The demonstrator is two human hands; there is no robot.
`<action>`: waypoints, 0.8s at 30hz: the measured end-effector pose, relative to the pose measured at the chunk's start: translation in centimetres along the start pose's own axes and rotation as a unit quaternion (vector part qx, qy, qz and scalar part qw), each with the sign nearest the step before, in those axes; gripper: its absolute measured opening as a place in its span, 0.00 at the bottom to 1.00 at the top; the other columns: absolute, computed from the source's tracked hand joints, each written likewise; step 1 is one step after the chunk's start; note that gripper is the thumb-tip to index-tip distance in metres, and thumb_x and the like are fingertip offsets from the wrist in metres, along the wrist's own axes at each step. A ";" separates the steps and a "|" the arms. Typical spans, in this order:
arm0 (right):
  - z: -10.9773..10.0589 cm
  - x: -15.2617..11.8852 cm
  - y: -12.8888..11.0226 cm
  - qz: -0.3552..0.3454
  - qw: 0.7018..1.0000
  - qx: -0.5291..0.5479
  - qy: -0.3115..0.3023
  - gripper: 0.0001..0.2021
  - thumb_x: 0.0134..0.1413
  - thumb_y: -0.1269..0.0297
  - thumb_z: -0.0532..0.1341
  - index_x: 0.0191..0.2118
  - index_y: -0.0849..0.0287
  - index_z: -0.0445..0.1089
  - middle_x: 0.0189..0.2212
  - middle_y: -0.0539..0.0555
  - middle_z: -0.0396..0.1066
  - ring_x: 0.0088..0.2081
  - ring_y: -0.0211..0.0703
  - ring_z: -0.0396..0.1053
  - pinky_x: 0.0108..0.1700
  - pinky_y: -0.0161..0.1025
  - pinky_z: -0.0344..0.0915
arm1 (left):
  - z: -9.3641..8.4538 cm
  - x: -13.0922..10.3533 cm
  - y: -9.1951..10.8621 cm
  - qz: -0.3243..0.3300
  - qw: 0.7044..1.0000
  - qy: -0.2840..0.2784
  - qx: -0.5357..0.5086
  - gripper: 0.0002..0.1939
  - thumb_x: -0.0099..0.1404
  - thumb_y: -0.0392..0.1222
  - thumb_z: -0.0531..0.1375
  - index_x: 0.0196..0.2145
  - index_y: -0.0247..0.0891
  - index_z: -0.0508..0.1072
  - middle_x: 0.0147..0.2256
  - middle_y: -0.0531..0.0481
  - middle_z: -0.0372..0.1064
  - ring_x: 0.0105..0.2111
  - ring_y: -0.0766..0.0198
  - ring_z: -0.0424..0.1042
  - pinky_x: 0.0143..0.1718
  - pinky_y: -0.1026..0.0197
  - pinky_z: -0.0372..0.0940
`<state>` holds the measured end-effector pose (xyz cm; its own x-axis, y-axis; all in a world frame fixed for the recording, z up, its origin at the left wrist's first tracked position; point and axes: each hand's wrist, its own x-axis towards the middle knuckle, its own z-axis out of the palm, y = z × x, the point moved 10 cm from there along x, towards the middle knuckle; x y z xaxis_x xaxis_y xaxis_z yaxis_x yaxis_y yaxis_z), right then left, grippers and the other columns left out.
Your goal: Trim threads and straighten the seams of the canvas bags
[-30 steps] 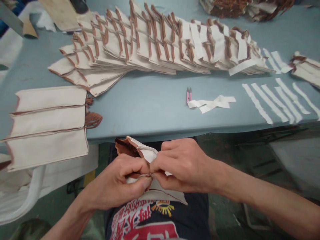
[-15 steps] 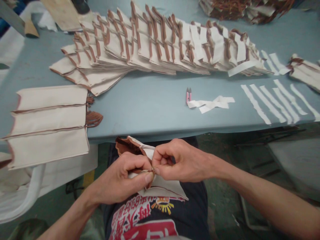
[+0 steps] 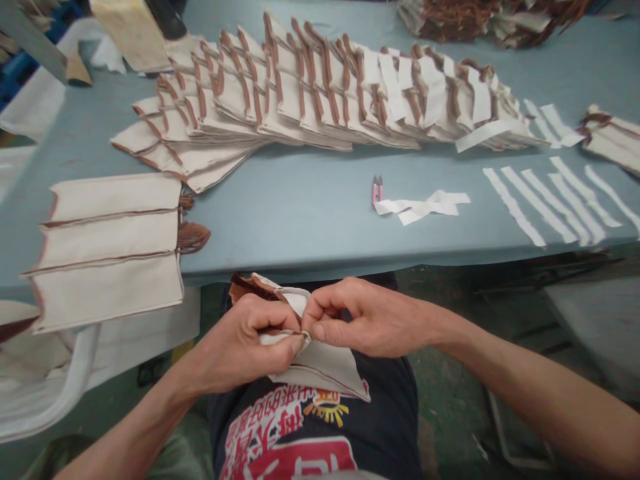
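Observation:
On my lap lies a cream fabric piece (image 3: pixel 325 370) with brown edging and a brown inside showing at its far end. My left hand (image 3: pixel 257 340) is closed on it, thumb over the folded seam. Against that thumb, my right hand (image 3: pixel 357 317) pinches the same seam edge between thumb and forefinger. The fingertips of both hands nearly meet, and whatever small bit lies between them is hidden. Beyond my hands, pink-handled thread snips (image 3: pixel 377 191) rest on the blue-grey table (image 3: pixel 280 220) beside crossed white strips (image 3: pixel 425 207).
A long overlapping row of cream and brown pieces (image 3: pixel 310 87) spans the back of the table. Another panelled piece (image 3: pixel 113 250) overhangs the left front edge. White strips (image 3: pixel 540 207) lie at right. A white curved tube (image 3: pixel 75 393) stands at lower left.
The view has shifted slightly, so the table items at left appear farther right. Both hands keep their pinch on the seam, with only a slight movement of the fabric piece.

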<state>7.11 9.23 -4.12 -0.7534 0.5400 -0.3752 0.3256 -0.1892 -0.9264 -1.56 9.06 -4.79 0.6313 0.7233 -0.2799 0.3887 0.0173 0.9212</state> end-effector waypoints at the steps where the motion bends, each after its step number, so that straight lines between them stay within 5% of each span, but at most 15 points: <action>1: -0.1 -0.1 0.3 0.010 1.000 0.009 0.012 0.05 0.57 0.70 0.59 0.36 0.62 0.72 0.23 0.44 0.63 0.24 0.32 0.56 0.25 0.30 0.52 | 0.0 0.1 0.0 -0.005 1.000 0.004 0.001 0.10 0.59 0.37 0.55 0.21 0.37 0.66 0.19 0.58 0.58 0.20 0.71 0.54 0.20 0.69 0.50; 7: -1.2 -0.1 0.0 -0.023 0.983 -0.125 0.132 0.05 0.48 0.74 0.62 0.32 0.60 0.73 0.20 0.42 0.64 0.22 0.31 0.59 0.26 0.31 0.51 | -0.4 0.5 0.4 0.016 0.999 0.032 0.022 0.10 0.59 0.36 0.55 0.20 0.37 0.66 0.19 0.59 0.56 0.20 0.71 0.55 0.21 0.69 0.51; 12: -2.0 -1.1 -3.4 -0.165 0.898 -0.299 0.279 0.05 0.46 0.73 0.63 0.32 0.62 0.74 0.20 0.44 0.65 0.24 0.34 0.58 0.30 0.35 0.48 | -1.4 0.3 0.7 0.035 0.997 0.062 0.012 0.17 0.66 0.41 0.55 0.21 0.36 0.71 0.20 0.56 0.64 0.22 0.70 0.60 0.24 0.68 0.56; 17: -1.7 -0.3 -3.5 -0.182 0.930 -0.232 0.219 0.06 0.54 0.75 0.61 0.35 0.62 0.75 0.22 0.44 0.69 0.23 0.32 0.61 0.30 0.32 0.52 | -2.0 -0.2 1.5 0.052 0.994 0.049 0.079 0.18 0.69 0.41 0.53 0.22 0.36 0.69 0.20 0.57 0.59 0.22 0.70 0.58 0.24 0.67 0.54; 24: -1.4 -0.4 -5.7 -0.176 0.875 -0.391 0.225 0.07 0.57 0.74 0.61 0.37 0.63 0.77 0.26 0.53 0.76 0.27 0.41 0.68 0.32 0.38 0.51 | -2.7 -0.3 3.5 0.097 0.970 0.089 0.206 0.14 0.65 0.33 0.51 0.21 0.38 0.59 0.20 0.59 0.52 0.21 0.72 0.54 0.25 0.66 0.50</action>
<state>6.40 11.25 1.33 -0.6418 0.7535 0.1427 0.5431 0.5779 -0.6092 -2.22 10.77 -0.79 0.6074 0.7939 -0.0282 0.5326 -0.3806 0.7560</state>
